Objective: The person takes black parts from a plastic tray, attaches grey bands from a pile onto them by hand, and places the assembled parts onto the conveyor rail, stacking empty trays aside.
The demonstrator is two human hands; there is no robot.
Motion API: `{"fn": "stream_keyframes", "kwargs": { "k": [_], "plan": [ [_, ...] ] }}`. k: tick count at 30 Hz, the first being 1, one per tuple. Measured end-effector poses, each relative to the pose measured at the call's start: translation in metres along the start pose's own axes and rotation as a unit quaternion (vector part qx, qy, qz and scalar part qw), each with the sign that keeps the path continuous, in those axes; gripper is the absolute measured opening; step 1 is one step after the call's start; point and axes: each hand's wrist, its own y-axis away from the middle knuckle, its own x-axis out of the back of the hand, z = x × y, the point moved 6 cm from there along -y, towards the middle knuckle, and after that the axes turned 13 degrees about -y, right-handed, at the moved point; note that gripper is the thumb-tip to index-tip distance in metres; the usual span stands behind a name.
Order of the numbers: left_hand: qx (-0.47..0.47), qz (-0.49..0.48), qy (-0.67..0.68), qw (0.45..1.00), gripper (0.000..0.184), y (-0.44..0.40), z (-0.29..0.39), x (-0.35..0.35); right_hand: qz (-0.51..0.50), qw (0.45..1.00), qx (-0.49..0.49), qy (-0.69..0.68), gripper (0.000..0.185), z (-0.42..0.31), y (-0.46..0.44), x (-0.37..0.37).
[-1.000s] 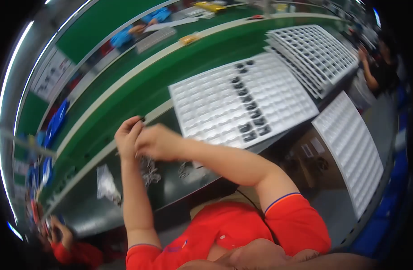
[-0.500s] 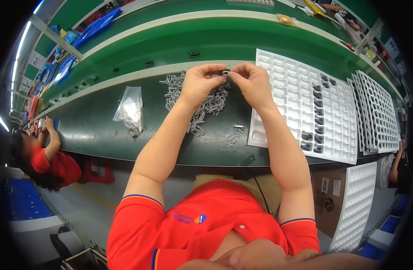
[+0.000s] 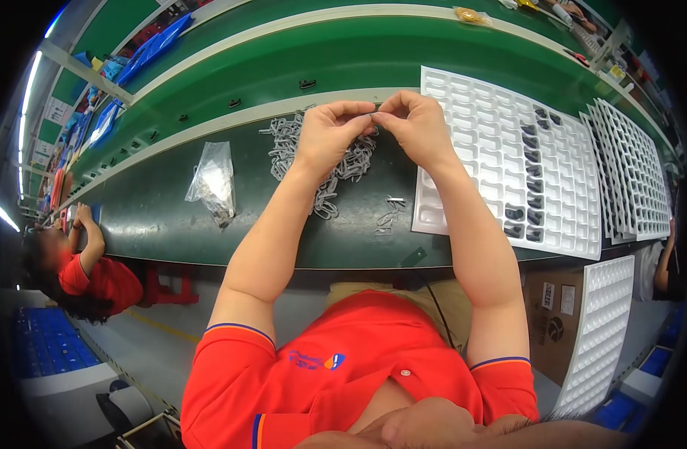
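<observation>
My left hand [image 3: 330,135] and my right hand [image 3: 417,129] meet at the fingertips above the dark green table. Both are closed in a pinch; whatever lies between the fingers is mostly hidden. Below and behind my left hand lies a heap of grey loop-shaped parts [image 3: 283,146]. A smaller group of grey pieces [image 3: 388,217] is on the table nearer my body. Right of my right hand is a white compartment tray [image 3: 470,153], with black parts [image 3: 533,157] in some of its pockets.
A clear plastic bag [image 3: 214,179] lies left of the heap. Black parts [image 3: 306,84] sit along the green strip behind. Stacked white trays [image 3: 634,168] stand at right, above a cardboard box [image 3: 551,314]. A person in red [image 3: 104,280] is at far left.
The view has swung and levelled since the first frame. In the half-second-old frame a small black part showed between my fingertips; now it is hidden. Both hands remain together.
</observation>
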Motion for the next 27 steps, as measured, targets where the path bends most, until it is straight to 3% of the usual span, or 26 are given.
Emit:
{"fn": "stream_keyframes", "kwargs": {
  "k": [6, 9, 14, 17, 18, 20, 21, 23, 27],
  "plan": [
    [-0.007, -0.027, 0.024, 0.999, 0.024, 0.000, 0.003, 0.004, -0.021, 0.992, 0.030, -0.121, 0.024, -0.003, -0.001, -0.009],
    [-0.077, -0.077, -0.094, 0.990, 0.025, 0.001, 0.013, 0.003, -0.045, 0.995, 0.055, -0.063, 0.035, -0.013, 0.005, -0.011],
    [-0.053, -0.128, -0.143, 0.980, 0.020, -0.012, 0.012, 0.003, -0.019, 0.998, 0.045, -0.028, 0.028, -0.021, 0.007, -0.004],
    [-0.058, -0.053, -0.175, 0.981, 0.012, -0.043, 0.005, 0.009, -0.106, 0.975, 0.024, 0.195, 0.022, -0.020, 0.006, 0.000],
    [-0.055, -0.055, -0.177, 0.981, 0.012, -0.058, 0.000, 0.009, -0.105, 0.976, 0.022, 0.192, 0.022, -0.022, 0.008, 0.003],
    [-0.104, 0.003, -0.345, 0.933, 0.012, -0.094, -0.001, 0.015, -0.268, 0.927, -0.061, 0.256, 0.018, -0.021, 0.023, -0.008],
    [-0.103, 0.000, -0.347, 0.932, 0.012, -0.108, -0.004, 0.013, -0.346, 0.888, -0.100, 0.285, 0.015, -0.020, 0.033, -0.012],
    [-0.127, 0.043, -0.507, 0.852, 0.023, -0.131, -0.003, 0.011, -0.365, 0.876, -0.108, 0.297, 0.014, -0.027, 0.042, -0.013],
    [-0.135, 0.060, -0.589, 0.794, 0.028, -0.170, -0.033, 0.016, -0.404, 0.840, -0.110, 0.345, 0.013, -0.030, 0.052, -0.022]
  ]
}}
